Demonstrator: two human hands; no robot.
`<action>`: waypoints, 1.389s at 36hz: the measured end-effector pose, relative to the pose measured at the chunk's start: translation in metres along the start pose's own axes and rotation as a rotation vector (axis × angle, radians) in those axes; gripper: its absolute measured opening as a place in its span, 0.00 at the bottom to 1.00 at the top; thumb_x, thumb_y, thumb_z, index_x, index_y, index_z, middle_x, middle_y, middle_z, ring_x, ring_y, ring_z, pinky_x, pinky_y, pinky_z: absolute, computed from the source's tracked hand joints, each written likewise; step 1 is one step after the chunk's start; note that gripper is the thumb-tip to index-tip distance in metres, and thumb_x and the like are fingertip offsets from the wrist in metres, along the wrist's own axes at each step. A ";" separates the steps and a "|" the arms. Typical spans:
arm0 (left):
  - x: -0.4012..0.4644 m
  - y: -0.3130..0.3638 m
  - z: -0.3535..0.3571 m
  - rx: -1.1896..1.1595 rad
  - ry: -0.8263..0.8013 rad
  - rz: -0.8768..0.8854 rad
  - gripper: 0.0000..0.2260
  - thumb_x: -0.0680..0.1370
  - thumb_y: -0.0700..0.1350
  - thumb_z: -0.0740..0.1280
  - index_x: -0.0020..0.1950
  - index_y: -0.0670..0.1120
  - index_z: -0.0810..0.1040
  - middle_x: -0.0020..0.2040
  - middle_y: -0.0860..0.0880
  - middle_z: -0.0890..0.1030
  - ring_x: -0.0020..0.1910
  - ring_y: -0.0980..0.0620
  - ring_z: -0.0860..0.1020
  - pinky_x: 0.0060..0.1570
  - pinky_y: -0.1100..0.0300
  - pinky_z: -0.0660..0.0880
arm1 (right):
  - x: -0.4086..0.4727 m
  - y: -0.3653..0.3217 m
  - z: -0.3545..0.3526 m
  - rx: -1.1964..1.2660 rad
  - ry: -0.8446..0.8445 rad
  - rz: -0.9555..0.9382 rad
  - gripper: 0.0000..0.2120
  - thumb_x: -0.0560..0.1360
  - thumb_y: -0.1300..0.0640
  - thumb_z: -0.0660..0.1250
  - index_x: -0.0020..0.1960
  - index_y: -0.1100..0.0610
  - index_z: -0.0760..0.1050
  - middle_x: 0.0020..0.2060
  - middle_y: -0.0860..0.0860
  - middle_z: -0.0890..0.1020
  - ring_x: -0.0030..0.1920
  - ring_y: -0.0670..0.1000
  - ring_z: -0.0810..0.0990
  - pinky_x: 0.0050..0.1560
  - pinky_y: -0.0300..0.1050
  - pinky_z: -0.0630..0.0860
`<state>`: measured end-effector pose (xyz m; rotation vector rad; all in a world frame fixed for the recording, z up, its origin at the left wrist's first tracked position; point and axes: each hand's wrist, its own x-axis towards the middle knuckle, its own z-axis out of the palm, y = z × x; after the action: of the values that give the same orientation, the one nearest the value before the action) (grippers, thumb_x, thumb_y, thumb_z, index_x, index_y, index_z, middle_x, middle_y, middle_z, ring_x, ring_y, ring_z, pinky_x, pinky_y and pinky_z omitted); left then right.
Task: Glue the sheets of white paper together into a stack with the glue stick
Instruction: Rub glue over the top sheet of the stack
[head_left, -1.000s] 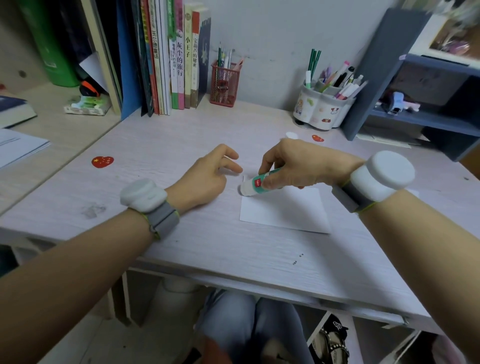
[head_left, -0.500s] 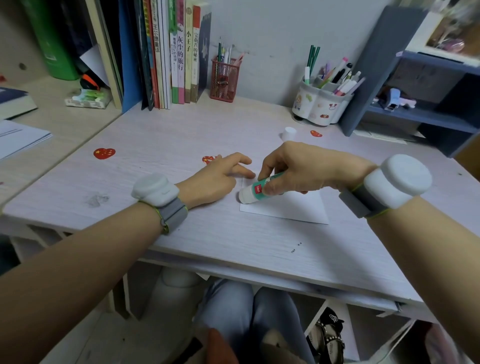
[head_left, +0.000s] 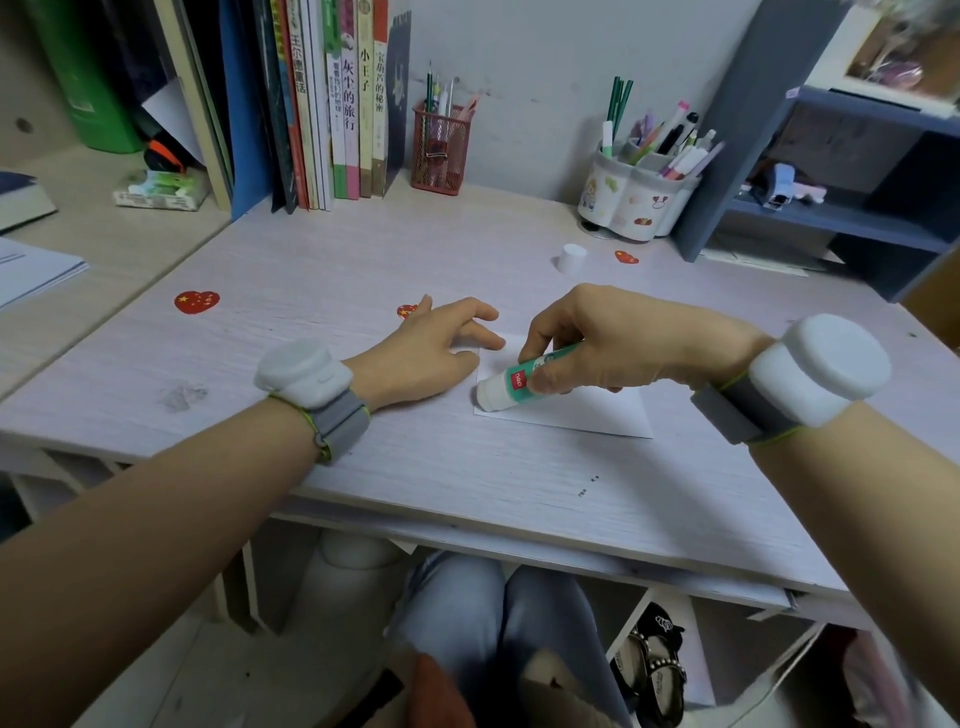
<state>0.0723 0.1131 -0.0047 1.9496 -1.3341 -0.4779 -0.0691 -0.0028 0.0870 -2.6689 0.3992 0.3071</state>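
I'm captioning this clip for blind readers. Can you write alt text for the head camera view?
A person's right hand presses a green-and-white glue stick onto the near-left corner of a white paper sheet on a pale desk, while the left hand rests open at the sheet's left edge. The white cap stands behind.

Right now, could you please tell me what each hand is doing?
Left hand: open, fingers spread, pressing the edge of the white paper.
Right hand: closed around the glue stick, tip on the paper.

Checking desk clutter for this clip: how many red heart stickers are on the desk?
3. One heart sticker lies far left; a second peeks out beyond the left hand, partly covered; a third lies near the white pen holder. The hands may hide more.
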 end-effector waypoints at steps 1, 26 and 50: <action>0.000 0.000 0.000 0.000 -0.001 0.000 0.19 0.77 0.36 0.59 0.67 0.47 0.65 0.62 0.55 0.78 0.70 0.55 0.64 0.70 0.61 0.38 | -0.001 0.001 0.000 0.005 0.000 -0.003 0.09 0.70 0.48 0.70 0.46 0.51 0.80 0.35 0.50 0.81 0.27 0.47 0.70 0.27 0.37 0.69; 0.007 -0.001 0.002 0.035 0.033 0.037 0.17 0.77 0.36 0.59 0.66 0.46 0.66 0.59 0.54 0.80 0.64 0.59 0.69 0.72 0.56 0.39 | -0.001 -0.006 -0.001 -0.030 -0.010 -0.018 0.13 0.69 0.44 0.71 0.47 0.52 0.80 0.32 0.49 0.79 0.28 0.49 0.70 0.24 0.35 0.67; 0.007 0.018 0.019 0.335 0.076 0.008 0.26 0.72 0.54 0.69 0.67 0.53 0.67 0.54 0.55 0.74 0.65 0.54 0.67 0.72 0.44 0.42 | -0.021 0.010 -0.007 -0.049 -0.034 0.078 0.19 0.62 0.40 0.68 0.46 0.50 0.79 0.37 0.52 0.83 0.28 0.48 0.71 0.27 0.39 0.68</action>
<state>0.0512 0.0960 -0.0040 2.2061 -1.4440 -0.1811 -0.0911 -0.0096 0.0956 -2.6967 0.4916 0.3899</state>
